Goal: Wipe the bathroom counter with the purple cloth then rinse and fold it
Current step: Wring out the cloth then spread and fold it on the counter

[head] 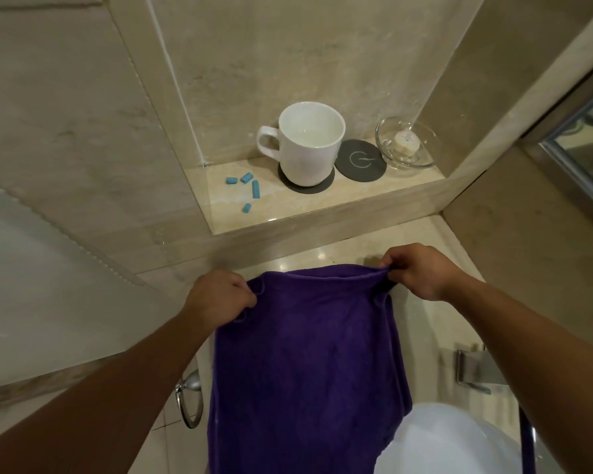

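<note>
Head view, the only one: the purple cloth [308, 364] is off the surface and hangs spread between both hands. The left hand [220, 295] pinches its upper left corner with curled fingers, and the right hand [420, 271] pinches the upper right corner the same way. The top hem runs side to side from one hand to the other, sagging a little in the middle. The cloth's long axis runs away from that hem, dropping toward the person and out of the bottom of the picture, so its lower edge is not visible.

The right hand sits slightly farther forward than the left, which tilts the hem. Neither hand is nearer the cloth, since both already grip it. The marble counter [322, 249] lies just beyond the knuckles. Behind it is a recessed shelf [374, 195] with a white mug [310, 145], a dark round coaster [360, 160], a glass dish [408, 143] and some small blue pieces [254, 189].

Judging by the hold, this looks like the folding step. The fold would turn on that hem: bringing the two corners together would halve the cloth along its length. Whether it is wet cannot be told.
</note>
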The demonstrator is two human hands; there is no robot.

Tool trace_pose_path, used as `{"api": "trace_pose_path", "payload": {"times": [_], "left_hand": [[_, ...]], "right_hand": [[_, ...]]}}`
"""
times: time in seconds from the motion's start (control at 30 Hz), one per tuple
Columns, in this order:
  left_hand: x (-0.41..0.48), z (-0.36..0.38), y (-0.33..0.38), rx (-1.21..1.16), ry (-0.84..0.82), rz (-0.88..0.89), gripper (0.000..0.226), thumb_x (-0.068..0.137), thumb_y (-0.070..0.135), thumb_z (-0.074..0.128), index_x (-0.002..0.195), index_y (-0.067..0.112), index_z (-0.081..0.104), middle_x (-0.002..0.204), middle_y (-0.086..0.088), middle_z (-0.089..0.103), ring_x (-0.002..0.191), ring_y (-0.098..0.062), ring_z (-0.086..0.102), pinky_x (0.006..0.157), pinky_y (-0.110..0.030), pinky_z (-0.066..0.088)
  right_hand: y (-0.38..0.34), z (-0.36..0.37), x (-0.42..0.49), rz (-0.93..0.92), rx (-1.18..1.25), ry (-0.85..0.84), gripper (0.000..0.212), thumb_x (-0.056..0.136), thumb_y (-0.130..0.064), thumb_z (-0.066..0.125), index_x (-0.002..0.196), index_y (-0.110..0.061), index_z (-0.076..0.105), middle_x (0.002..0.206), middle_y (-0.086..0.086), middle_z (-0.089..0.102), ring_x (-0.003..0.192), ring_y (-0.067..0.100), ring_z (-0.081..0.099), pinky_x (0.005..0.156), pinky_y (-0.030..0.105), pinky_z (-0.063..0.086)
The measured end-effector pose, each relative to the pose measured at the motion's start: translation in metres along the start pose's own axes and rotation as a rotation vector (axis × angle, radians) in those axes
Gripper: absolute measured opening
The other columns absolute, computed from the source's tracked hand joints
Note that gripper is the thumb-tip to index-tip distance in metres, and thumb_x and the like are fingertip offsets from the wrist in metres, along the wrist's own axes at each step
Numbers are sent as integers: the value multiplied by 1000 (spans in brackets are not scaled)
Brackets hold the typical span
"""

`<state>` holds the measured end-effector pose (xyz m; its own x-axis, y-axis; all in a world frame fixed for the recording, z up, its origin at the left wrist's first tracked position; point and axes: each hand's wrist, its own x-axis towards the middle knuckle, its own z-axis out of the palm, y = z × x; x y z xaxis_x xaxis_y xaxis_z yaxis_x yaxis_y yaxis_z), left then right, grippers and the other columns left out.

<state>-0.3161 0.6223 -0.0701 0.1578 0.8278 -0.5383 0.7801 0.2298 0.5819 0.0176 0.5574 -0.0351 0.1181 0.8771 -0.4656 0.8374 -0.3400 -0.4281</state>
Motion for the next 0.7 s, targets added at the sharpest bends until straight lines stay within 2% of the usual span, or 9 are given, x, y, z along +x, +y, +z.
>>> {"api": "trace_pose_path", "payload": {"times": [0.13,0.2,0.27,0.37,0.43,0.5,0.6,0.67,0.7], "left_hand": [[-2,-6,14,-294,-30,-157,16,70,9,80,81,-2,75,76,-11,70,69,-21,62,63,-32,47],[-5,-12,20,-388,-112,-256,13,71,8,79,82,2,73,80,-10,70,72,-21,63,60,-28,49],[-5,-18,24,-407,-220,-313,16,72,8,78,87,5,73,88,-12,73,78,-23,67,66,-30,54],[-6,-25,26,-441,-285,-343,21,75,9,76,95,5,73,92,-13,74,80,-23,68,69,-32,56],[-6,-25,27,-461,-228,-318,17,77,9,75,93,5,72,88,-10,72,76,-21,66,65,-30,55],[-7,-23,28,-428,-161,-248,16,77,9,75,91,2,73,81,-10,68,70,-19,62,60,-27,52],[-7,-20,26,-353,-92,-110,17,78,8,75,91,-2,75,76,-9,66,71,-17,59,64,-29,49],[-8,-21,25,-301,-20,-5,2,80,11,76,80,10,78,76,-1,72,72,-16,62,65,-25,48],[-8,-22,23,-231,26,48,6,81,14,77,77,19,78,75,1,73,72,-15,64,64,-24,47]], "right_hand": [[0,-2,-5,5,5,-19,27,92,-5,64,84,-30,68,84,-12,70,82,4,63,69,15,43],[0,-3,-6,8,3,-13,26,91,-4,64,85,-29,69,84,-12,71,82,3,63,69,13,42],[-1,-4,-6,13,-1,5,26,91,-4,64,87,-29,69,84,-12,70,81,2,62,68,12,42],[-2,-4,-6,22,-13,1,23,90,-4,64,89,-27,70,88,-8,72,85,9,63,72,20,44],[-1,-5,-7,33,-20,-12,23,91,-4,63,90,-26,70,89,-7,72,86,10,64,72,21,44],[0,-6,-8,35,-21,-20,24,92,-4,62,89,-27,69,87,-9,71,82,6,62,67,14,42],[0,-6,-11,42,-18,-40,25,93,-4,60,88,-28,68,86,-10,69,82,4,62,67,14,41],[0,-7,-12,53,-19,-41,26,93,-4,60,88,-28,69,88,-8,70,86,10,64,71,19,43],[0,-8,-13,62,-24,-42,25,93,-4,60,89,-27,70,89,-7,71,87,11,64,72,21,44]]}}
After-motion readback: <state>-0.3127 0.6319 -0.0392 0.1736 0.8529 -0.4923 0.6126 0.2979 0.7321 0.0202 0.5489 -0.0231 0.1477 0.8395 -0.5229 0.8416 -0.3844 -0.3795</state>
